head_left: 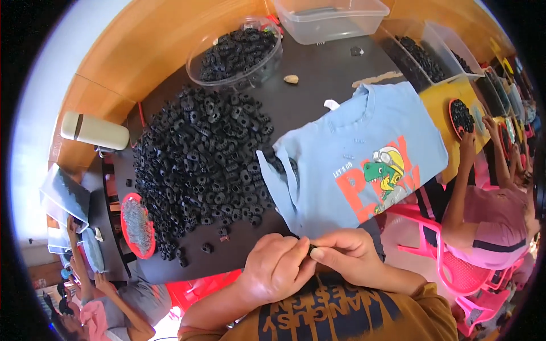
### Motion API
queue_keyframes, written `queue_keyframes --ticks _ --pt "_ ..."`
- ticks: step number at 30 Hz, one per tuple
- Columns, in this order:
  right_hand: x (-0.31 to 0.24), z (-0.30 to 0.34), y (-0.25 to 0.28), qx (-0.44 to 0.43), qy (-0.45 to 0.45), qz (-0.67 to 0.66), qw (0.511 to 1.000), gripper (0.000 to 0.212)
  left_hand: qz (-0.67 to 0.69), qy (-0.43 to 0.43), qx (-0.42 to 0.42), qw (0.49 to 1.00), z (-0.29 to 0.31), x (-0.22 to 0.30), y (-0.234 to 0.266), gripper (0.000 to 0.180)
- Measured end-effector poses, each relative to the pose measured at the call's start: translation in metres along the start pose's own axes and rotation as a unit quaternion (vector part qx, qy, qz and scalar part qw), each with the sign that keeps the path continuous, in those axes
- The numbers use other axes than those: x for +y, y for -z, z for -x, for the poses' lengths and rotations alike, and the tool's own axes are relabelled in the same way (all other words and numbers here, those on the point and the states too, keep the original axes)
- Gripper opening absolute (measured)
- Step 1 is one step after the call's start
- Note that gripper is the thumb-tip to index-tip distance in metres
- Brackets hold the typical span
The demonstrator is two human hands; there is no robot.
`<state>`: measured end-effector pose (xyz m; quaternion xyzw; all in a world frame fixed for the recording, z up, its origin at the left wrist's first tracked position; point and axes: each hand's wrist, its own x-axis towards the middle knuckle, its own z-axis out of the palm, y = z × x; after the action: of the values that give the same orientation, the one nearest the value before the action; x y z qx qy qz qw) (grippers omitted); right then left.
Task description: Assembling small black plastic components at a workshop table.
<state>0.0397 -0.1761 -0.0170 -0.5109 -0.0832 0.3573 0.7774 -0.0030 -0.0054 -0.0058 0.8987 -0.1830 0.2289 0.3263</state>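
Observation:
My left hand (277, 266) and my right hand (351, 257) meet at the table's near edge, in front of my body. Both are closed, fingertips pinching a small black plastic part (311, 249) that is mostly hidden between them. Just beyond and to the left, a large heap of small black plastic parts (205, 165) covers the table. A folded light blue T-shirt (318, 170) with a cartoon dinosaur print lies directly ahead and right of my hands. On the left, a red oval tray (152, 241) holds many thin metal pins (137, 224).
Behind the heap stands a clear round tub (193, 67) of black parts. An empty-looking clear bin (333, 33) and divided bins (449, 42) sit farther back. A cream flask (95, 132) is at the left. People work on both sides; a pink chair (469, 273) stands right.

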Motion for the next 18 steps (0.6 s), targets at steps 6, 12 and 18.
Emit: queue_keyframes --ticks 6,12,18 --pt "0.002 -0.002 0.004 -0.013 0.014 -0.010 1.000 0.017 -0.006 -0.021 -0.009 1.000 -0.005 -0.004 -0.001 0.036" --pt "-0.007 -0.003 0.006 0.003 0.059 0.044 0.997 0.023 0.043 0.074 -0.014 0.996 -0.064 -0.030 0.027 0.029" --pt "-0.003 0.011 0.005 -0.029 0.052 0.076 0.995 0.024 0.108 0.252 0.116 0.955 -0.148 -0.123 0.058 0.034"
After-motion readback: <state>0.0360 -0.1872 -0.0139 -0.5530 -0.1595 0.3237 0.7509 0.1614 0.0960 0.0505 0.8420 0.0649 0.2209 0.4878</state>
